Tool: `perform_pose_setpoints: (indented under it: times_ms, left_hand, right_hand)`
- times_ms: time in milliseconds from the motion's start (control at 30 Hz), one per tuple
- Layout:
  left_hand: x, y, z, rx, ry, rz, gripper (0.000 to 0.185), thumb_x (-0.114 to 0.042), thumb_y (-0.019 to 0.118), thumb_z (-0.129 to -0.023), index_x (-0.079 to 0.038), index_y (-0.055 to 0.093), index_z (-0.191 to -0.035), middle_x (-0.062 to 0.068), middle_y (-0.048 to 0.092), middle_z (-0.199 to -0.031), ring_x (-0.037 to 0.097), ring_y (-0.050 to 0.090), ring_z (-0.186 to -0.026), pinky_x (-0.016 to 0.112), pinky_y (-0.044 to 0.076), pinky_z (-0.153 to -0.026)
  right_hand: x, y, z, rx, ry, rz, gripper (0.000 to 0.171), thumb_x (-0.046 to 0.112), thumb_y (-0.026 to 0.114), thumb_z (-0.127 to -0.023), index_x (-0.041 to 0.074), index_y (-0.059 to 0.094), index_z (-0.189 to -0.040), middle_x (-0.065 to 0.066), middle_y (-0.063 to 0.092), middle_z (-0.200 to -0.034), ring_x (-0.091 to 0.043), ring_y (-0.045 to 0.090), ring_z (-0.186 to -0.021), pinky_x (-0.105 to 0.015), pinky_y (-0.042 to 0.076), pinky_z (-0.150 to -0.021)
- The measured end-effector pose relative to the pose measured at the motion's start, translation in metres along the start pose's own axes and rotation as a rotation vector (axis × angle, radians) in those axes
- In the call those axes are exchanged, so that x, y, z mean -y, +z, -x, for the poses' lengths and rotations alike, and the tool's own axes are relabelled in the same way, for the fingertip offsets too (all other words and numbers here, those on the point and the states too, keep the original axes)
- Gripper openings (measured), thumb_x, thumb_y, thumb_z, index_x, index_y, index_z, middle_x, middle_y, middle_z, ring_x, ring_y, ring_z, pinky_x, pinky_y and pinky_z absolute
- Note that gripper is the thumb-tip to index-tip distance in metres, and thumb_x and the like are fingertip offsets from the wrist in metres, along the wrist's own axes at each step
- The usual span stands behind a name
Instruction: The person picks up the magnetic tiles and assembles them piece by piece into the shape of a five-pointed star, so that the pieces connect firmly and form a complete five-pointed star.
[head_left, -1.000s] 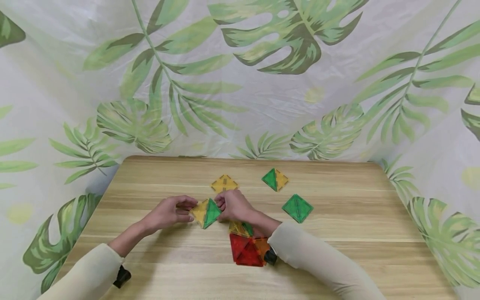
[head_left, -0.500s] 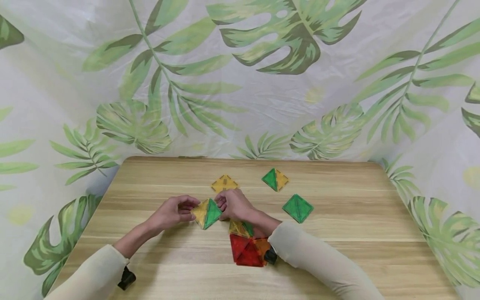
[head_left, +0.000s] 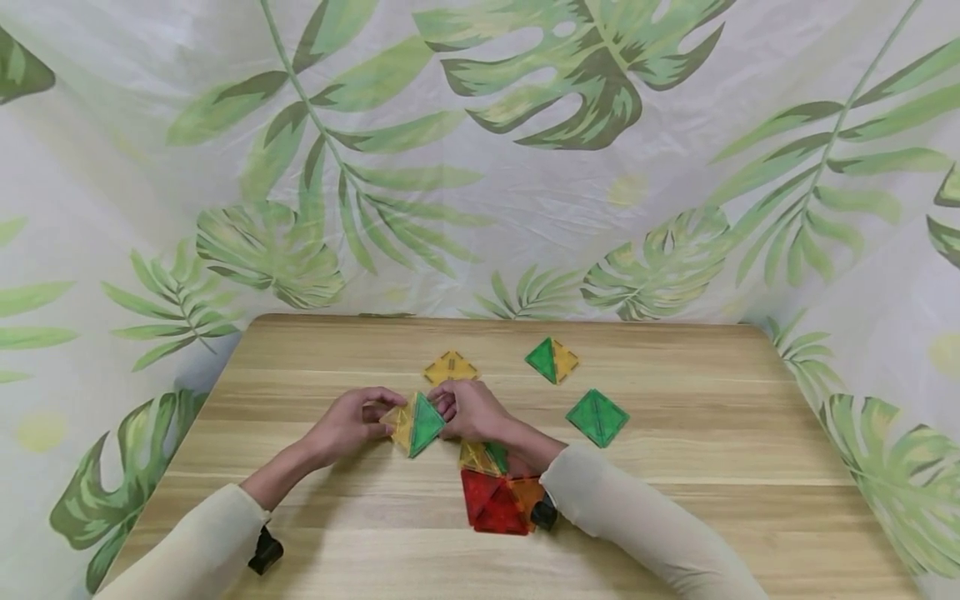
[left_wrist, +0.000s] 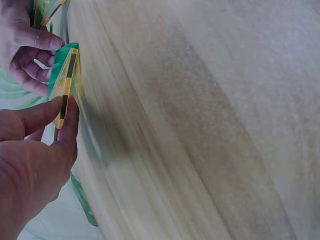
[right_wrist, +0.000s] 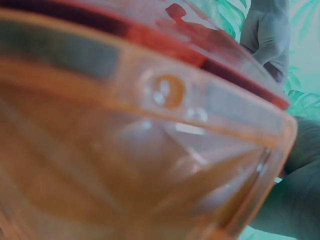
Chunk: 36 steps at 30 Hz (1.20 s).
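holding a yellow-and-green tile pair point(head_left: 415, 424) between both hands, just above the wooden table point(head_left: 675, 467) near its middle. left hand point(head_left: 347, 423) pinches the yellow half at its left corner, thumb and fingertips closed on the edge; right hand point(head_left: 471, 410) grips the green half from the right, fingers curled round it.

change vs. one second back: the pair sits slightly higher and the green triangle looks steeper, its point raised, so the two tiles appear to be folding toward each other along their shared edge. both hands have crept closer in. judgement: the work is mid-fold, the joint between the tiles being bent rather than pulled apart; not certain.

other pieces unmoved: yellow square point(head_left: 450, 367), green-yellow square point(head_left: 552, 360), green square point(head_left: 597, 417), red tile cluster point(head_left: 493, 503) under the right forearm.

hard to read:
- left wrist view shows the pair edge-on point(left_wrist: 65, 85) with the left thumb point(left_wrist: 67, 131) on the yellow rim; whether the tiles touch the table cannot be told.
- right wrist view is filled by a blurred orange tile point(right_wrist: 125, 150) close to the lens; the right hand is not visible there.
- small yellow-green piece point(head_left: 483, 457) is partly covered by the right wrist.
- fingertips behind the pair are hidden.
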<state>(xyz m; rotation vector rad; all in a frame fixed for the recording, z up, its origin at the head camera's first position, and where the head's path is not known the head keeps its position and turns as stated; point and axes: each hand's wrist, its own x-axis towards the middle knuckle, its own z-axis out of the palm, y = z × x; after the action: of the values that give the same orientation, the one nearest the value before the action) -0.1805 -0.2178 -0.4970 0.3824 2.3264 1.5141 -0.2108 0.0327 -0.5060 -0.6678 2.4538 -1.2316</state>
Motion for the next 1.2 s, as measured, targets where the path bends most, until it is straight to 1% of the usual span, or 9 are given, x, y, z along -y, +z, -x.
perform_pose_setpoints:
  times_ms: [100, 233, 367, 533, 633, 767, 933, 1100, 1200]
  left_hand:
    - [-0.002, -0.001, -0.001, 0.009, 0.000, 0.013, 0.039, 0.014, 0.071, -0.091, 0.009, 0.065, -0.130, 0.030, 0.062, -0.138, 0.042, 0.067, -0.121, 0.032, 0.061, -0.093]
    - [-0.003, -0.004, -0.001, 0.021, 0.000, 0.051, 0.038, 0.011, 0.070, -0.093, 0.010, 0.064, -0.130, 0.029, 0.064, -0.136, 0.038, 0.068, -0.119, 0.032, 0.060, -0.092]
    - [-0.008, -0.007, -0.003, 0.036, -0.015, 0.148, 0.040, 0.012, 0.067, -0.094, 0.011, 0.062, -0.133, 0.030, 0.062, -0.136, 0.029, 0.069, -0.115, 0.034, 0.062, -0.092]
    - [-0.017, -0.008, -0.007, 0.049, -0.018, 0.216, 0.041, 0.011, 0.066, -0.097, 0.011, 0.060, -0.137, 0.030, 0.060, -0.137, 0.024, 0.070, -0.113, 0.043, 0.061, -0.095]
    - [-0.024, -0.007, -0.011, 0.044, -0.014, 0.204, 0.040, 0.010, 0.067, -0.097, 0.008, 0.062, -0.136, 0.028, 0.060, -0.140, 0.026, 0.069, -0.116, 0.048, 0.060, -0.097]
    - [-0.036, -0.003, -0.017, 0.055, 0.012, 0.205, 0.040, 0.008, 0.069, -0.096, 0.006, 0.064, -0.136, 0.025, 0.059, -0.144, 0.029, 0.067, -0.121, 0.047, 0.060, -0.098]
    - [-0.049, 0.008, -0.028, 0.118, 0.036, 0.243, 0.042, 0.009, 0.069, -0.095, 0.006, 0.064, -0.137, 0.025, 0.059, -0.144, 0.031, 0.066, -0.123, 0.044, 0.060, -0.099]
    - [-0.061, 0.018, -0.041, 0.205, 0.059, 0.215, 0.040, 0.004, 0.072, -0.095, 0.002, 0.067, -0.135, 0.020, 0.062, -0.142, 0.029, 0.066, -0.122, 0.039, 0.060, -0.097]
    - [-0.067, 0.024, -0.051, 0.265, 0.083, 0.177, 0.037, 0.000, 0.074, -0.096, -0.002, 0.070, -0.133, 0.016, 0.064, -0.140, 0.027, 0.068, -0.118, 0.038, 0.060, -0.096]
  right_hand:
    - [0.000, -0.001, 0.001, -0.003, -0.004, -0.044, 0.056, -0.016, 0.084, -0.075, 0.003, 0.072, -0.126, -0.006, 0.071, -0.098, -0.010, 0.068, -0.085, -0.020, 0.058, -0.075]
    - [0.000, -0.005, 0.004, -0.003, -0.010, -0.144, 0.055, -0.020, 0.077, -0.077, 0.002, 0.072, -0.127, -0.009, 0.068, -0.101, -0.012, 0.066, -0.086, -0.020, 0.057, -0.072]
    - [-0.001, -0.013, 0.007, -0.005, -0.030, -0.247, 0.054, -0.019, 0.073, -0.081, 0.003, 0.071, -0.130, -0.009, 0.067, -0.107, -0.013, 0.063, -0.087, -0.020, 0.053, -0.070]
    - [-0.003, -0.027, 0.013, -0.007, -0.082, -0.360, 0.057, -0.013, 0.071, -0.086, 0.005, 0.066, -0.139, -0.012, 0.069, -0.121, -0.017, 0.068, -0.100, -0.024, 0.057, -0.082]
    - [-0.004, -0.035, 0.019, -0.024, -0.114, -0.388, 0.051, -0.008, 0.070, -0.090, 0.005, 0.066, -0.139, -0.015, 0.070, -0.124, -0.020, 0.069, -0.104, -0.027, 0.058, -0.086]
    - [-0.005, -0.046, 0.028, -0.049, -0.130, -0.398, 0.037, 0.001, 0.076, -0.093, 0.004, 0.072, -0.129, -0.013, 0.073, -0.121, -0.017, 0.068, -0.103, -0.027, 0.057, -0.089]
    - [-0.011, -0.060, 0.042, -0.055, -0.124, -0.438, 0.031, 0.001, 0.079, -0.092, 0.003, 0.075, -0.123, -0.010, 0.074, -0.112, -0.015, 0.068, -0.098, -0.025, 0.057, -0.084]
    - [-0.021, -0.076, 0.061, -0.045, -0.121, -0.454, 0.031, -0.001, 0.081, -0.090, 0.001, 0.075, -0.120, -0.011, 0.074, -0.107, -0.018, 0.069, -0.094, -0.026, 0.059, -0.080]
    - [-0.027, -0.083, 0.073, -0.045, -0.108, -0.460, 0.031, -0.002, 0.082, -0.089, 0.000, 0.075, -0.119, -0.011, 0.073, -0.111, -0.020, 0.071, -0.096, -0.028, 0.061, -0.082]
